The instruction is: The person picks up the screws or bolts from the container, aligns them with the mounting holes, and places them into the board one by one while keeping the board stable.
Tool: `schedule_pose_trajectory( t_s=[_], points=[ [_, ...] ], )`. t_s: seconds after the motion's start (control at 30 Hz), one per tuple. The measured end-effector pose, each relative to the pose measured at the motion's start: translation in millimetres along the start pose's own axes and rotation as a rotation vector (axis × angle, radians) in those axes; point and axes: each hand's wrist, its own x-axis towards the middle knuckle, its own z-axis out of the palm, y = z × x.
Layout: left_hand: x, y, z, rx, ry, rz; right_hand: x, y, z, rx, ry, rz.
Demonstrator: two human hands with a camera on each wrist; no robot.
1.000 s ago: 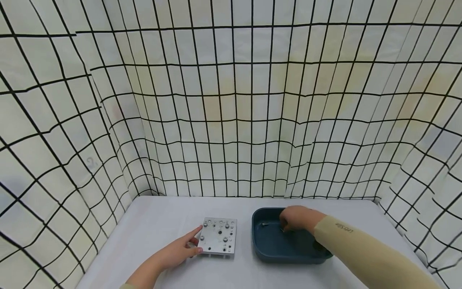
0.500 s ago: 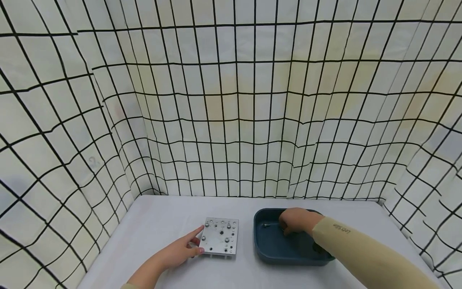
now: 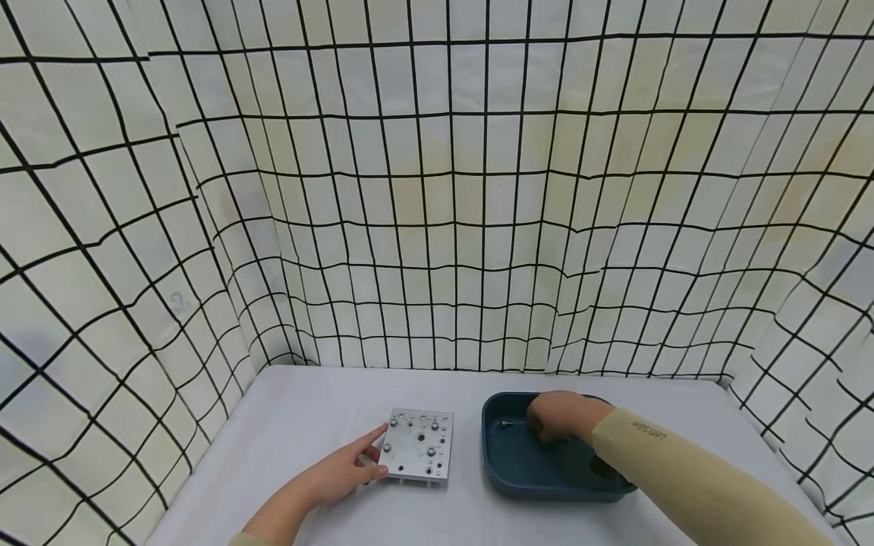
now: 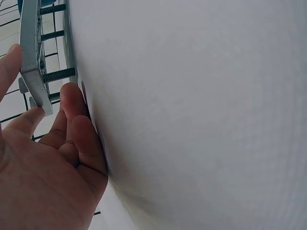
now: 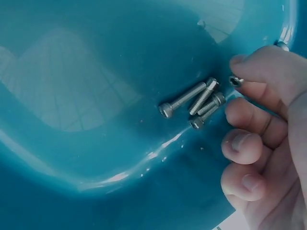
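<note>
A square silver metal plate [image 3: 413, 453] with holes and several socket-head screws in its top stands on the white table. Threaded ends [image 4: 58, 74] stick out beneath it in the left wrist view. My left hand [image 3: 334, 478] holds the plate at its left side, index fingertip at the edge and thumb at the near corner. My right hand [image 3: 560, 415] reaches into a dark blue tray [image 3: 539, 474]. Between its thumb and index finger it pinches a small socket-head screw [image 5: 235, 81], mostly hidden by the fingers. Several loose screws [image 5: 184, 98] lie on the tray bottom beside the fingertips.
Another screw [image 3: 507, 424] lies in the tray's left part. A white cloth [image 3: 328, 402] covers the table. Behind and to the sides stand white walls [image 3: 471, 258] with a black grid. The right sleeve [image 3: 683, 462] crosses the tray's right rim.
The head view has shifted slightly, so plate and tray appear a little farther right. My right fingers have moved slightly within the tray; the left hand keeps its hold on the plate.
</note>
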Motion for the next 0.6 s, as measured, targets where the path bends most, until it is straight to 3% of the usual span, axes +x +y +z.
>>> schedule_pose_trajectory(
  t_s=[0.6],
  points=[
    [3.7,-5.4,-0.6,-0.008,-0.011,0.02,-18,12,-7.1,0.058,0.127,-0.079]
  ],
)
